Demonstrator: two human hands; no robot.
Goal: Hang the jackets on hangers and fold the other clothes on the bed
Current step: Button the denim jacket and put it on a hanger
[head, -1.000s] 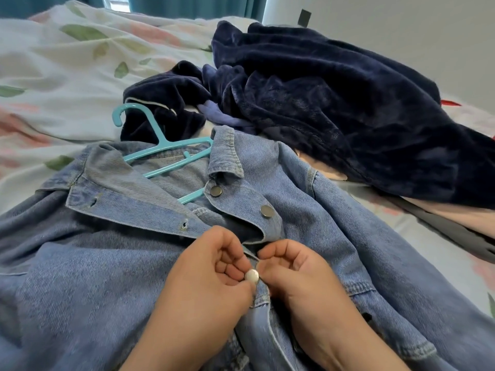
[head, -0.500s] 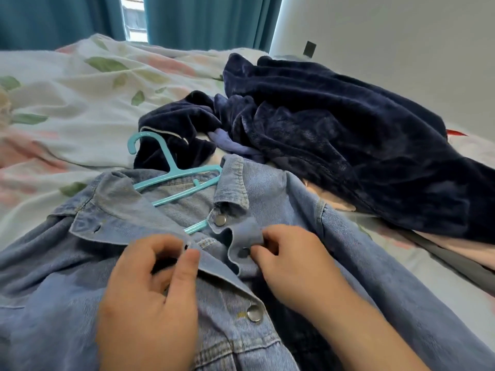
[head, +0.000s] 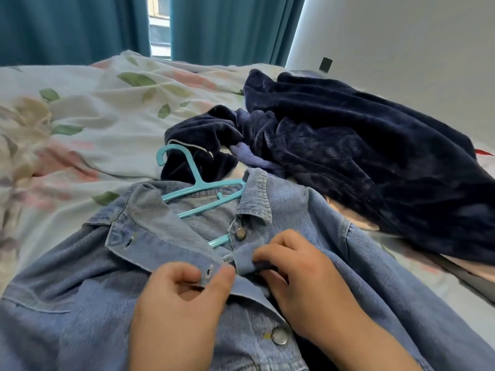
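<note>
While the denim jacket (head: 324,223) lies front-up on the bed (head: 107,116) at 6 o'clock in my view, collar toward 12, I judge the step in hand to be fastening its next button. The left hand (head: 176,317) pinches the hole-side front edge between thumb and forefinger, with the buttonhole (head: 207,274) showing just between them. The right hand (head: 302,277), just at 3 o'clock of that pinch, grips a folded tab of the opposite edge. Its fingers cover the spot, so I cannot tell whether a button sits under them.

The two pinches almost touch, and neither hand is nearer, so I'd expect a short move. The hole-side edge runs long from 10 o'clock to 4 o'clock.

The jacket is pale, soft-looking denim, with a teal hanger (head: 203,184) in the neck, hook toward 11 o'clock. The top button (head: 241,232) is undone and a lower button (head: 279,336) at 6 o'clock is closed. A navy plush garment (head: 361,156) lies heaped at 1 o'clock, unfolded.
</note>
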